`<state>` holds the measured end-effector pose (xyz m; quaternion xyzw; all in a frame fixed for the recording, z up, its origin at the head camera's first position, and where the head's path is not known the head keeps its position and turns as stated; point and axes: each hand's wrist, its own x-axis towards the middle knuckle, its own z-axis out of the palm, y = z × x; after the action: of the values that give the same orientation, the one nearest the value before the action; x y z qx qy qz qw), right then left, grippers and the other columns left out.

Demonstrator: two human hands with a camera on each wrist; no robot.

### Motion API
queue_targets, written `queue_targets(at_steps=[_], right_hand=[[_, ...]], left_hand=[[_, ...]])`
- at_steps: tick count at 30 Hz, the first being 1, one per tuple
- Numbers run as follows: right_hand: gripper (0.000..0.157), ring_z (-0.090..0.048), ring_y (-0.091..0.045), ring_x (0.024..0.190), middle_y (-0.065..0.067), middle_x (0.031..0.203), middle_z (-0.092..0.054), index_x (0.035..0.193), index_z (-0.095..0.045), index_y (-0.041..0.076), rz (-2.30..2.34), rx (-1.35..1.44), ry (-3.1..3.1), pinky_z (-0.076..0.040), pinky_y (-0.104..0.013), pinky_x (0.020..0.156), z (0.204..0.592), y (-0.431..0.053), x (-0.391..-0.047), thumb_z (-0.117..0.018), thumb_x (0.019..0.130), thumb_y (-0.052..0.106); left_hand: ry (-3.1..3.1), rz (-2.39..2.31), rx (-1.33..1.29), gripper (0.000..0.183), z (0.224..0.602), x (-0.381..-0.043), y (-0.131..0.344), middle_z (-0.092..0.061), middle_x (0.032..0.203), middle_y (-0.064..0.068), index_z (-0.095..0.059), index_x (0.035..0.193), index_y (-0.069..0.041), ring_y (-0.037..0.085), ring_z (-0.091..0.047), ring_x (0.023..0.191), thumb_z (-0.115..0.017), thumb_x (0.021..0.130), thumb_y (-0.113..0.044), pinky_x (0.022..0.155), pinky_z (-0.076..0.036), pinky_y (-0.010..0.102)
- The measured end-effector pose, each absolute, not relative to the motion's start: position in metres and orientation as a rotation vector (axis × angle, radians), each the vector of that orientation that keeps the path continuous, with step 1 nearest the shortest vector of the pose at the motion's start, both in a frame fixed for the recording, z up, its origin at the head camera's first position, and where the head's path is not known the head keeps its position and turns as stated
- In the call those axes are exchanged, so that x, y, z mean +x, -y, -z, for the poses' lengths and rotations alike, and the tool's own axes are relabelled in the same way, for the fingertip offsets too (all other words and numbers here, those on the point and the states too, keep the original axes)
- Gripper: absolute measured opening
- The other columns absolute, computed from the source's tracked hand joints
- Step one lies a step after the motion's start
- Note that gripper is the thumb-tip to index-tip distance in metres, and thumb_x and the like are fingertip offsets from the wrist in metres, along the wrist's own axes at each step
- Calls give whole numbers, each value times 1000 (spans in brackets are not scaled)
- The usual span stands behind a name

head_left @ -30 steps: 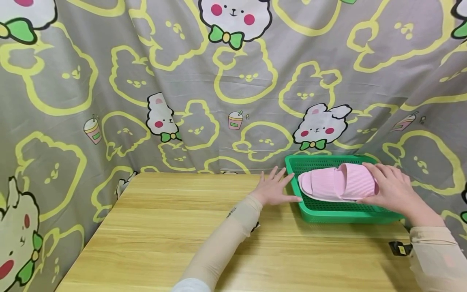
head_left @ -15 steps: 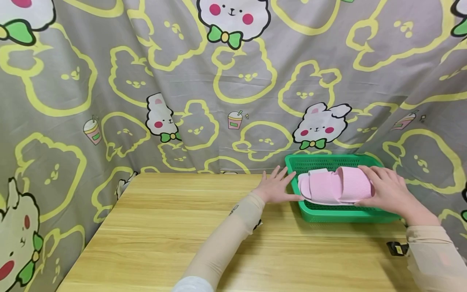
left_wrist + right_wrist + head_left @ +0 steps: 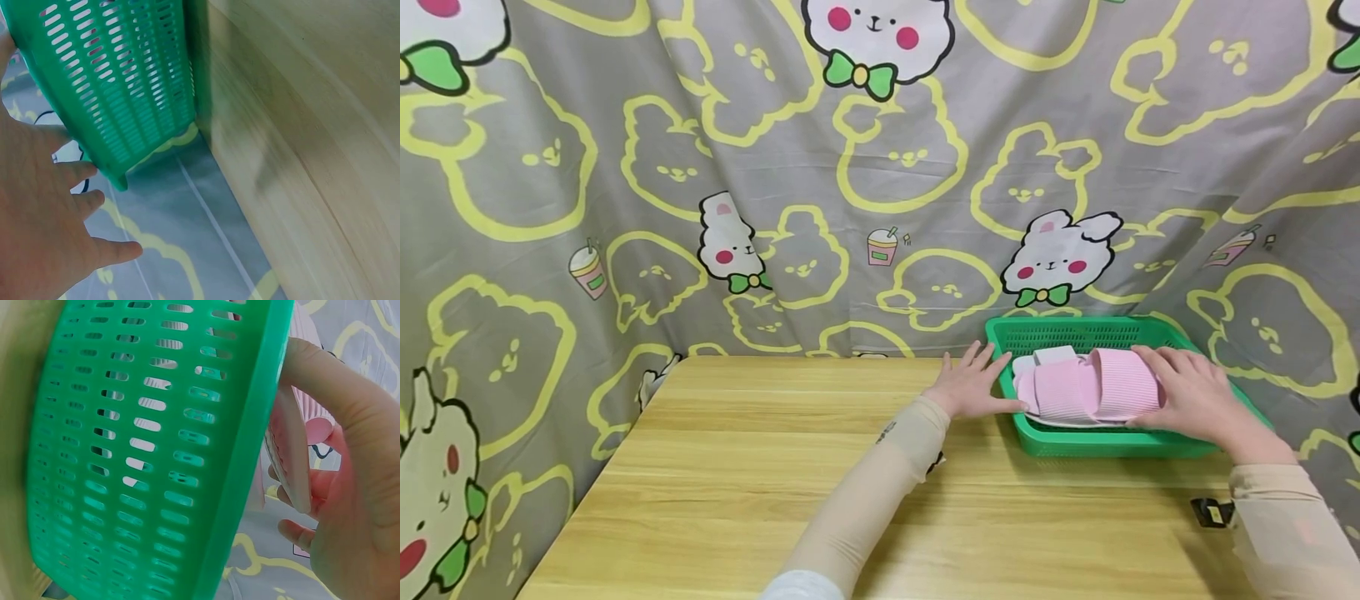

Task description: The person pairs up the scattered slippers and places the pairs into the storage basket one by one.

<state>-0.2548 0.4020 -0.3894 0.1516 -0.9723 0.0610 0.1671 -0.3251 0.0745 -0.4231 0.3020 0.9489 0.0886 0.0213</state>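
Observation:
A green perforated basket (image 3: pixel 1120 442) stands at the back right of the table. Inside its outline lies a pink ribbed slipper (image 3: pixel 1062 390), toe strap facing up, held at its right end by my right hand (image 3: pixel 1198 398). The right wrist view shows the thumb on one side of the pale sole (image 3: pixel 294 456) and the other fingers beyond it. Behind the pink slipper shows a white strap (image 3: pixel 1055 357), its lower part hidden. My left hand (image 3: pixel 970 392) has its fingers spread at the basket's left rim; in the left wrist view its thumb lies against that rim.
The wooden table (image 3: pixel 760 475) extends left and forward of the basket. A patterned grey curtain (image 3: pixel 820 208) hangs close behind the table and basket. A small black object (image 3: pixel 1212 512) shows beside the right sleeve.
My right hand has brought the pink slipper slightly left and lower into the basket. More of the white strap behind it now shows. My left hand stays nearly still at the rim.

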Motion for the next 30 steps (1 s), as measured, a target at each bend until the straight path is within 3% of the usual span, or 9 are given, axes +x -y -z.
queue_targets(at_steps=[18,30], right_hand=[[113,-36,-52,113,-30,126,-46,140,-38,9,-155,463,2778,-30,-69,83,401,-403,-261,-91,50,53],[111,-35,-52,113,-30,125,-47,140,-38,10,-145,456,2812,-31,-69,83,402,-405,-262,-91,51,53]], left_hand=[[-2895,-322,892,88,423,-323,-77,-1,166,-3,-3,154,-43,20,6,154,-37,83,-82,119,-9,64],[-2879,-342,895,88,423,-324,-76,0,166,-3,-1,154,-43,22,4,154,-37,84,-82,118,-9,65]])
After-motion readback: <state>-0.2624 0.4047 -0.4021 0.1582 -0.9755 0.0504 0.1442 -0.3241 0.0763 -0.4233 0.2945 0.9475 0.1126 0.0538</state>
